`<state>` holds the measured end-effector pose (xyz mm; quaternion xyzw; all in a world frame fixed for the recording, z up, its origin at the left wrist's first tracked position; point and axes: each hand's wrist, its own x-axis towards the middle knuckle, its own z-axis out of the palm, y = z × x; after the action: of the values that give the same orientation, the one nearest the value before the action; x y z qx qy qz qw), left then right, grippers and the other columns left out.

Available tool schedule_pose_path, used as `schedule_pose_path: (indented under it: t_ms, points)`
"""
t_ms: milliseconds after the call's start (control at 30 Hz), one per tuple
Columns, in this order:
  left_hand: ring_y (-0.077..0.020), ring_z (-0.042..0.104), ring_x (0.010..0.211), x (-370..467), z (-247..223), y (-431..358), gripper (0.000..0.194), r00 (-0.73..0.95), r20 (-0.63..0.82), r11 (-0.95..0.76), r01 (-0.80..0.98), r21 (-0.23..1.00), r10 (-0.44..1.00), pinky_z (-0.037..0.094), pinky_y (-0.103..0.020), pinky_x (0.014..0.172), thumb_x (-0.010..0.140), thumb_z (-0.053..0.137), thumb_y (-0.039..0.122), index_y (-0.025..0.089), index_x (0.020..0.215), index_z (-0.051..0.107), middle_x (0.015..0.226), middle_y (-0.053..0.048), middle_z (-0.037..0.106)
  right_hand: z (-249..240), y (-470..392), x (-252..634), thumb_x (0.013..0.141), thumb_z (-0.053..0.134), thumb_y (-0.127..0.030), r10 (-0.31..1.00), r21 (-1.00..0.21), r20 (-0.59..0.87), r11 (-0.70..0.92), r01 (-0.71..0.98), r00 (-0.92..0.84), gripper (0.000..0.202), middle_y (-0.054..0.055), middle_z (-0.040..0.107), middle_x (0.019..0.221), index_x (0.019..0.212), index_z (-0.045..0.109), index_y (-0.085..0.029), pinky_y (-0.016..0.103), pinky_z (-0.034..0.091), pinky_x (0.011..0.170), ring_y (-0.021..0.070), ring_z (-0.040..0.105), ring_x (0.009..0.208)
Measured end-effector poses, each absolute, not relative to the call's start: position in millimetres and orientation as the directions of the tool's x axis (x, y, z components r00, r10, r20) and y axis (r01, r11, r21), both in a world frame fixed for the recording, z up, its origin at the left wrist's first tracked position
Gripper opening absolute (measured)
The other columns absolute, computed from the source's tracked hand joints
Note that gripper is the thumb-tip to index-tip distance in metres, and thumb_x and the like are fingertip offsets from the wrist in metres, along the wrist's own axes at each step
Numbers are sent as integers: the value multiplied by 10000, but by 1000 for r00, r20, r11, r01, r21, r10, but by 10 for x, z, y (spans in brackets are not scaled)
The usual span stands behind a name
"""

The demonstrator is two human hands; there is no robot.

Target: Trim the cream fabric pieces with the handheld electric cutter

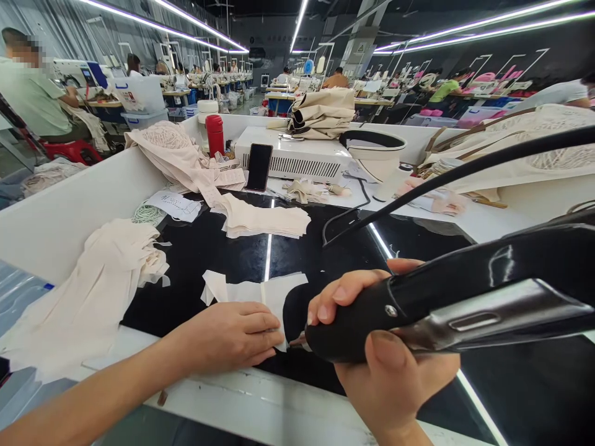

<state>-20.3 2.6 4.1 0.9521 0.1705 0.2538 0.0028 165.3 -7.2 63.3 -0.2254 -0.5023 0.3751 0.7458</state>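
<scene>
One hand (235,337), the left, lies palm-down on pale cloth (246,292).

At one glossy black mat (186,279) you have two bare hands, left hand (237,337) and right hand (390,378), and one black handheld tool (455,272). On that mat lie one pale cloth workpiece (246,291) and one cream cloth stack (269,220), layers uncountable; beyond it, one red cylindrical flask (214,135) and one upright black phone (259,167).

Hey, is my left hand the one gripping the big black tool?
No, your right hand grips the black tool, while your left hand is on the pale cloth.
</scene>
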Motion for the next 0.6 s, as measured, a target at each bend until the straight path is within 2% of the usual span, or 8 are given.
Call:
schedule_pose_path:
  t_ms: [600]
  points:
    - [-172,685,1040,-172,82,44,226,811,498,-950,295,105,307,549,-288,1066,1093,480,165,88,1099,692,1085,-89,738,622,-98,1650,844,846,-384,817,-746,546,574,-338,183,444,-21,636,794,1192,588,-290,304,541,460,161,624,561]
